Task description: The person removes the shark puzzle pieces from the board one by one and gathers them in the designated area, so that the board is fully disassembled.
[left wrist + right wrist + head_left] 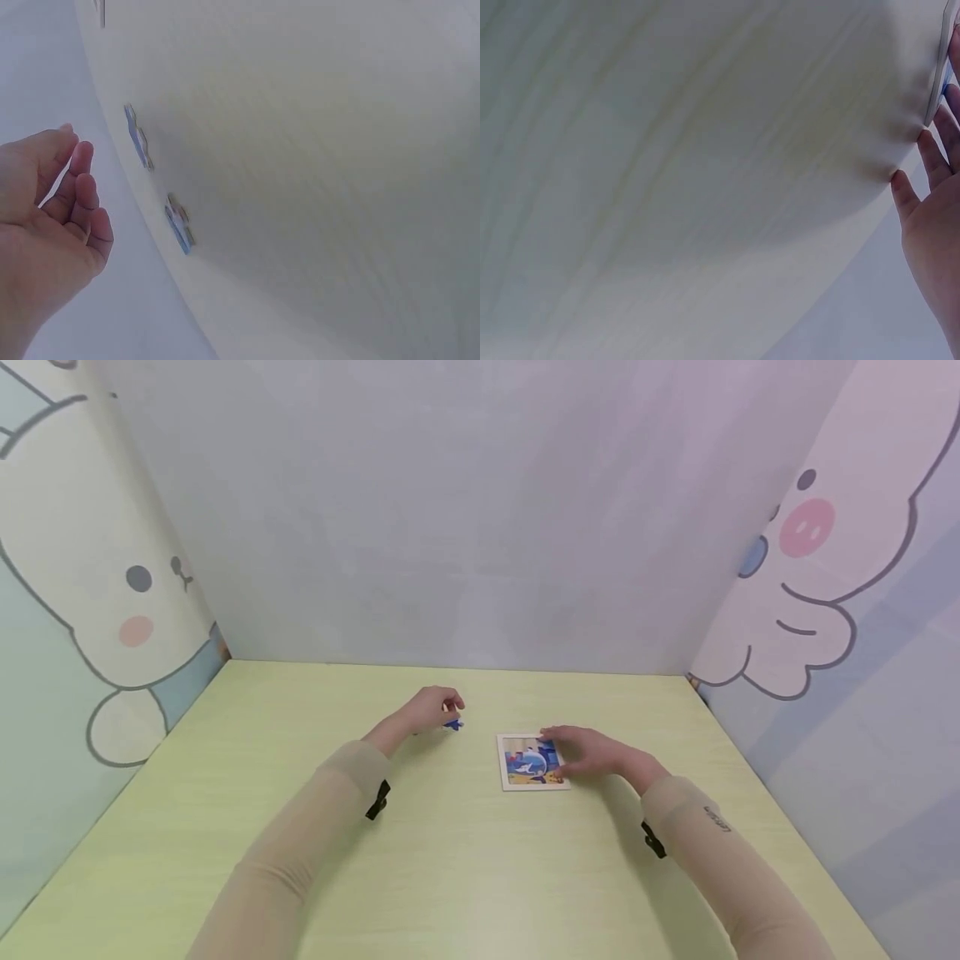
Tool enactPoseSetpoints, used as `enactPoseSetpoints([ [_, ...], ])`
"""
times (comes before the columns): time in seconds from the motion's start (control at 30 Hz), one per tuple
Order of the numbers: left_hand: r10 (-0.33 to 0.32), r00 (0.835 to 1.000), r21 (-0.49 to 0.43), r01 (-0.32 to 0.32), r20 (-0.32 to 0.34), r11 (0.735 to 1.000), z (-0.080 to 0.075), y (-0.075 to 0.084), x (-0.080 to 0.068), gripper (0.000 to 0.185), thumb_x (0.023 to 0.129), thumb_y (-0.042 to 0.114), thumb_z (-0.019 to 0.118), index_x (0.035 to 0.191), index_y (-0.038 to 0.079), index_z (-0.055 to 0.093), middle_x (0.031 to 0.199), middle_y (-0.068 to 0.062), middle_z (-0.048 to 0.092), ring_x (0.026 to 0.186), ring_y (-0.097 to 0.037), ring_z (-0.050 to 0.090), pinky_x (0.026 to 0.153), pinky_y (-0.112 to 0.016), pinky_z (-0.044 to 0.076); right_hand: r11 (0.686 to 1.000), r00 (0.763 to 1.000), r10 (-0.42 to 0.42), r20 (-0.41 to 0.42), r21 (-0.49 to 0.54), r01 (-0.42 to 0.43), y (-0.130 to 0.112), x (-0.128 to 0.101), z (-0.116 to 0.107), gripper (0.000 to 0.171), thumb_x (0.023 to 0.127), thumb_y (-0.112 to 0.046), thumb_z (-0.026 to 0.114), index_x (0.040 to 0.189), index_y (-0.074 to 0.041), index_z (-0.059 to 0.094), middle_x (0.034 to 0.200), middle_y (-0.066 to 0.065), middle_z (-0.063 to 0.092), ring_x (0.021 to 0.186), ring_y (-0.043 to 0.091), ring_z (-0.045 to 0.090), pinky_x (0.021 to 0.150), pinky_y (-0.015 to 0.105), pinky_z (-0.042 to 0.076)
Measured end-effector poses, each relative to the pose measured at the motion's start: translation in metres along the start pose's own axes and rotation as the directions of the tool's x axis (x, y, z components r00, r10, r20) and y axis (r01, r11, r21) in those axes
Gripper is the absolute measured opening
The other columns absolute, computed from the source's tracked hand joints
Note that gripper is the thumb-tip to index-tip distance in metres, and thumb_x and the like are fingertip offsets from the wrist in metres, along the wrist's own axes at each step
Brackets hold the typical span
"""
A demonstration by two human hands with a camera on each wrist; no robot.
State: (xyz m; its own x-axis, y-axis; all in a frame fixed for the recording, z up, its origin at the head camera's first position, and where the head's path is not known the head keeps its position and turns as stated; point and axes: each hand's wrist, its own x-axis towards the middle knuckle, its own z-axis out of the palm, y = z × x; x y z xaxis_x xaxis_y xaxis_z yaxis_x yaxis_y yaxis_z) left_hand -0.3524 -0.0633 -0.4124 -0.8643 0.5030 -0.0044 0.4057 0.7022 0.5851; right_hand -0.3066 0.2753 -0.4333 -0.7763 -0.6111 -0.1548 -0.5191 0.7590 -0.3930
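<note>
A square picture puzzle [528,762] with a white frame lies on the table; its picture shows a white-and-blue sea animal. My right hand [592,750] rests at its right side, thumb and fingers spread over that edge and covering part of the picture. In the right wrist view, fingertips [901,180] touch the tabletop beside the frame [939,67]. My left hand [429,710] hovers left of the puzzle, fingers loosely bent, over a small blue puzzle piece [453,724]. The left wrist view shows two flat loose pieces [139,136] below that hand, apart from its fingers.
The pale yellow table [465,877] is bounded by a grey back wall [465,527] and side walls with cartoon animals [810,527]. Black straps [378,800] sit at both wrists over beige sleeves [285,860].
</note>
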Motion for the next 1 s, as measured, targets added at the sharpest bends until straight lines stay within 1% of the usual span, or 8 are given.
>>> enactPoseSetpoints([
  [0.1, 0.023, 1.0, -0.001, -0.023, 0.001, 1.0, 0.006, 0.014, 0.004, 0.022, 0.091, 0.012, 0.061, 0.11, 0.001, 0.063, 0.092, -0.004, 0.063, 0.077, -0.015, 0.055, 0.072, -0.028, 0.047, 1.0, 1.0, 0.005, -0.011, 0.013, -0.005, 0.001, -0.002, 0.0, 0.067, 0.084, -0.029, 0.071, 0.142, -0.017, 0.041, 0.15, 0.007, 0.035, 0.139, 0.033, 0.028, 0.111, 0.051, 0.024],
  [0.2, 0.066, 0.998, 0.014, -0.066, 0.003, 0.998, 0.013, 0.028, 0.007, 0.021, 0.091, 0.012, 0.061, 0.11, 0.002, 0.064, 0.091, -0.003, 0.064, 0.079, -0.015, 0.056, 0.075, -0.029, 0.047, 0.999, 0.999, 0.012, -0.032, 0.035, -0.01, 0.002, -0.004, 0.001, 0.072, 0.082, -0.028, 0.072, 0.144, -0.016, 0.038, 0.151, 0.009, 0.032, 0.14, 0.034, 0.026, 0.111, 0.052, 0.022],
  [0.37, 0.126, 0.992, 0.014, -0.126, 0.02, 0.992, 0.025, 0.049, 0.012, 0.021, 0.091, 0.011, 0.062, 0.11, 0.002, 0.064, 0.094, -0.003, 0.065, 0.089, -0.019, 0.056, 0.084, -0.034, 0.047, 0.999, 0.997, 0.034, -0.072, 0.037, -0.031, 0.006, -0.007, 0.004, 0.082, 0.08, -0.04, 0.073, 0.145, -0.01, 0.034, 0.151, 0.014, 0.031, 0.139, 0.036, 0.025, 0.111, 0.052, 0.02],
  [0.53, 0.155, 0.988, 0.022, -0.156, 0.027, 0.988, 0.038, 0.062, 0.02, 0.022, 0.089, 0.012, 0.064, 0.111, 0.006, 0.065, 0.103, -0.006, 0.065, 0.101, -0.024, 0.058, 0.09, -0.039, 0.045, 0.999, 0.995, 0.036, -0.088, 0.029, -0.034, 0.01, -0.007, 0.007, 0.085, 0.08, -0.046, 0.071, 0.145, -0.006, 0.034, 0.151, 0.015, 0.03, 0.14, 0.036, 0.024, 0.112, 0.051, 0.019],
  [0.63, 0.151, 0.988, 0.037, -0.152, 0.028, 0.988, 0.047, 0.067, 0.026, 0.025, 0.088, 0.015, 0.067, 0.112, 0.01, 0.065, 0.111, -0.007, 0.064, 0.109, -0.026, 0.055, 0.095, -0.044, 0.039, 0.999, 0.995, 0.039, -0.091, 0.027, -0.036, 0.011, -0.007, 0.007, 0.084, 0.08, -0.047, 0.07, 0.145, -0.006, 0.035, 0.151, 0.014, 0.031, 0.14, 0.035, 0.025, 0.112, 0.051, 0.019],
  [0.77, 0.115, 0.993, 0.062, -0.117, 0.035, 0.991, 0.06, 0.074, 0.032, 0.028, 0.086, 0.019, 0.069, 0.114, 0.016, 0.066, 0.118, -0.002, 0.061, 0.115, -0.024, 0.048, 0.099, -0.048, 0.032, 0.999, 0.995, 0.044, -0.086, 0.035, -0.041, 0.01, -0.007, 0.007, 0.083, 0.08, -0.047, 0.071, 0.144, -0.008, 0.037, 0.151, 0.013, 0.032, 0.14, 0.035, 0.025, 0.111, 0.052, 0.02],
  [0.87, 0.09, 0.995, 0.086, -0.094, 0.047, 0.992, 0.069, 0.078, 0.036, 0.028, 0.086, 0.022, 0.069, 0.114, 0.019, 0.066, 0.119, 0.001, 0.06, 0.114, -0.022, 0.045, 0.1, -0.046, 0.031, 0.998, 0.995, 0.051, -0.082, 0.046, -0.048, 0.009, -0.007, 0.006, 0.082, 0.079, -0.048, 0.072, 0.144, -0.009, 0.038, 0.151, 0.012, 0.033, 0.14, 0.035, 0.026, 0.111, 0.052, 0.02],
  [1.0, 0.088, 0.993, 0.129, -0.097, 0.075, 0.987, 0.077, 0.083, 0.039, 0.026, 0.087, 0.024, 0.069, 0.113, 0.022, 0.067, 0.117, 0.002, 0.061, 0.112, -0.021, 0.045, 0.098, -0.045, 0.033, 0.997, 0.995, 0.061, -0.085, 0.048, -0.057, 0.008, -0.004, 0.007, 0.082, 0.077, -0.05, 0.072, 0.142, -0.01, 0.041, 0.149, 0.012, 0.035, 0.139, 0.035, 0.028, 0.111, 0.053, 0.022],
])
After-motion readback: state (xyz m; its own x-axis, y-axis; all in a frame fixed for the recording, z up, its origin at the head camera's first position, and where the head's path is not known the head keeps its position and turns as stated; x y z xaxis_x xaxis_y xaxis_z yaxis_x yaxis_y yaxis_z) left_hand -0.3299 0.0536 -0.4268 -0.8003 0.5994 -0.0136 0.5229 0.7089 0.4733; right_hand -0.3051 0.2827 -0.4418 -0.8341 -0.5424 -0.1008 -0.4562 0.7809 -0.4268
